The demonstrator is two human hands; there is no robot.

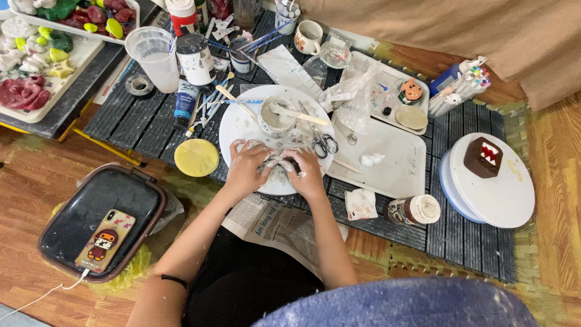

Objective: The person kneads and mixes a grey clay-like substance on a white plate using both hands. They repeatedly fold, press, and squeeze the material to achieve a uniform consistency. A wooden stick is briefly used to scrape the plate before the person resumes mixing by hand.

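Hands meet over the near rim of a round white plate as I watch from the head camera: my left hand and right hand are both curled around 1 pale, wet-looking lump of clay, fingers bent in and smeared grey, so each hand is grasping the lump rather than lying loose. The lump sits on the plate's near edge, between the 2 palms, and its exact shape is hidden by the fingers. Just beyond it on the plate stands a small cup of grey slip with a flat wooden stick resting across it, and a pair of scissors lies at the plate's right edge. To the right is a white tray carrying 1 small white scrap; farther right a white turntable bears a brown block figure. To the left a yellow disc lies on the dark slatted mat, and nearer, on the wooden floor, a phone rests on a dark case. I judge the step in hand to be kneading or pressing the lump into form, well short of any finished piece. The next move, in my view, calls for even pressure from both palms and a steady plate, with the cup close enough to tip if a knuckle strays far.
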